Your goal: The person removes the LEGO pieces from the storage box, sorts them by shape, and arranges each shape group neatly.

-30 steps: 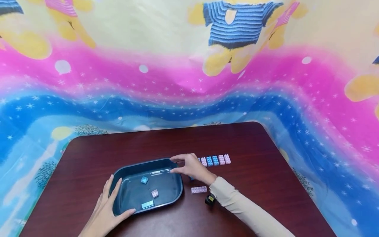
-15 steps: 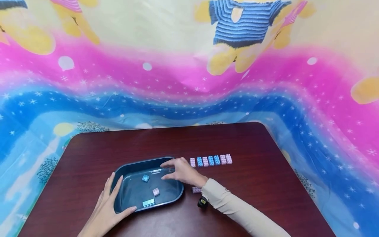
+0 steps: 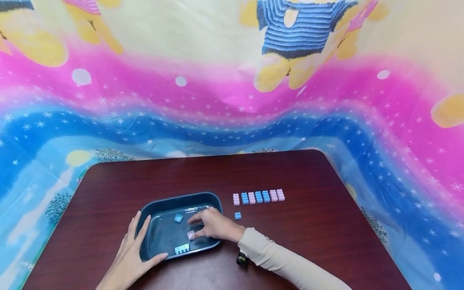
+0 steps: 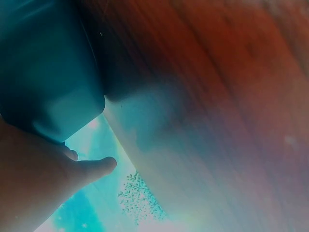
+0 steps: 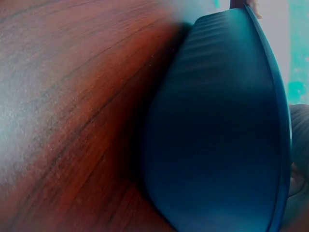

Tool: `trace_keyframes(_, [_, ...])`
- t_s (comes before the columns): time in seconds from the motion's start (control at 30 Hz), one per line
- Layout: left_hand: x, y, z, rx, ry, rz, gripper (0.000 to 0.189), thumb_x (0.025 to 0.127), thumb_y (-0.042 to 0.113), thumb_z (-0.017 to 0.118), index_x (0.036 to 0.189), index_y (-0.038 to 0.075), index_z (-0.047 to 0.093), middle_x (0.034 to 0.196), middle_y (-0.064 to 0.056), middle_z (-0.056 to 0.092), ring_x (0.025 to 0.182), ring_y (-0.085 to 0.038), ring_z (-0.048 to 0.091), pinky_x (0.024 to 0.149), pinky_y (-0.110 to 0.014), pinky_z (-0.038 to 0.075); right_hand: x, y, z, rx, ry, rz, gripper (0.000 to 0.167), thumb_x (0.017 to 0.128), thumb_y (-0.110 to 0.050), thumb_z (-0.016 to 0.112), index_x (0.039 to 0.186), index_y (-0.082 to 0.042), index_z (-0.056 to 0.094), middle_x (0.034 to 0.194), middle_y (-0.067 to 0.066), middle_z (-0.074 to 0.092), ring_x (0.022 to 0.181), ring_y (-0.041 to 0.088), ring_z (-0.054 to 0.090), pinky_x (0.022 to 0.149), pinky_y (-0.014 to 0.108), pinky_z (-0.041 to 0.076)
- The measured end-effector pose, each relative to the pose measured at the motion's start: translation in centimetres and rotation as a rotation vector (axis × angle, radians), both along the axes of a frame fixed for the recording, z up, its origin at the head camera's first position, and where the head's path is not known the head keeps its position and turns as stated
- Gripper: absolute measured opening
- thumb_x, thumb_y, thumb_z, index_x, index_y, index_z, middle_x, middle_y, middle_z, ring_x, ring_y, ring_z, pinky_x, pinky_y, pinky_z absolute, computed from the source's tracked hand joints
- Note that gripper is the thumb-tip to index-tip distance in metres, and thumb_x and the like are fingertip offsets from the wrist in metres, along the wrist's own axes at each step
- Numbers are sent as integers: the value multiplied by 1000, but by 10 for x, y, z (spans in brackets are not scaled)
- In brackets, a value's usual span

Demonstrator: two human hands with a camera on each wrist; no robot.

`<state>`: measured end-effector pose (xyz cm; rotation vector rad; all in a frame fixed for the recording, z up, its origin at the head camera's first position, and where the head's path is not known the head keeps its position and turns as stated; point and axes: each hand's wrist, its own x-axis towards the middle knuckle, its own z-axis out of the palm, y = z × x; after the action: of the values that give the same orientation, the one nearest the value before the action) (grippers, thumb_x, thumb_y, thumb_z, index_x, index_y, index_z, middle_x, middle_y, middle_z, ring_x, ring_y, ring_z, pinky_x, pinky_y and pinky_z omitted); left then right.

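In the head view, a dark blue-green tray (image 3: 164,200) lies on the table. My left hand (image 3: 128,251) spans its near left corner, with spread fingers along the left rim and the thumb at the front rim. In the left wrist view the thumb (image 4: 99,167) stretches out straight beside the tray wall. My right hand (image 3: 215,225) reaches into the tray from the right, thumb and forefinger apart. Its thumb tip is right at a small pink toy brick (image 3: 190,235). A small blue brick (image 3: 178,218) lies behind, and a longer light-blue brick (image 3: 182,248) leans near the front wall.
Right of the tray, several pink and blue bricks (image 3: 258,196) stand in a row on the brown table (image 3: 308,233). A small blue brick (image 3: 237,216) sits in front of that row. The patterned cloth (image 3: 217,117) hangs behind the table's far edge.
My right hand has moved left and toward the tray's front, from the right rim down to the pink brick. The right sleeve now covers the long pink brick outside. My left hand stays put.
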<state>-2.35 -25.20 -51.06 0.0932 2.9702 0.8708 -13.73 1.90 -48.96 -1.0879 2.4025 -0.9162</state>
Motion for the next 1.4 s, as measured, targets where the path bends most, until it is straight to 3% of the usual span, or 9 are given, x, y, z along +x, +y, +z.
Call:
trace_keyframes(0.23, [0, -1, -1, -21, 3, 0, 122, 84, 62, 82, 172, 15, 12, 175, -18, -3, 151, -55, 15, 100, -89, 26, 3, -8, -1, 68, 65, 49, 38, 89, -19, 88, 125, -10, 79, 119, -5, 78, 111, -2, 67, 90, 10, 49])
trace_keyframes(0.5, [0, 0, -2, -2, 36, -6, 121, 84, 60, 83, 172, 15, 14, 175, -18, 0, 152, -55, 15, 101, -87, 27, 4, -17, -6, 164, 131, 96, 34, 86, -20, 91, 118, -15, 82, 110, -8, 78, 92, -9, 61, 77, 5, 46])
trace_keyframes(0.73, [-1, -1, -3, -4, 58, -12, 121, 83, 58, 85, 171, 14, 15, 175, -18, 1, 152, -54, 16, 101, -86, 28, 5, -21, -6, 191, 190, 100, 33, 84, -18, 93, 115, -17, 82, 109, -9, 78, 94, -8, 61, 80, 6, 46])
trace_keyframes(1.03, [-1, -1, -3, -8, 57, -12, 120, 83, 58, 84, 171, 12, 17, 175, -19, 2, 151, -54, 17, 100, -87, 29, 4, -21, -7, 182, 198, 123, 25, 87, -12, 88, 110, -18, 83, 107, -9, 77, 94, -7, 61, 81, 6, 45])
trace_keyframes(1.4, [0, -1, -2, 0, 65, -13, 119, 83, 57, 85, 171, 13, 17, 175, -18, 2, 152, -54, 17, 100, -86, 30, 5, -15, -1, 73, 113, 142, 16, 100, -10, 73, 113, -14, 82, 106, -5, 73, 92, -3, 58, 81, 8, 44])
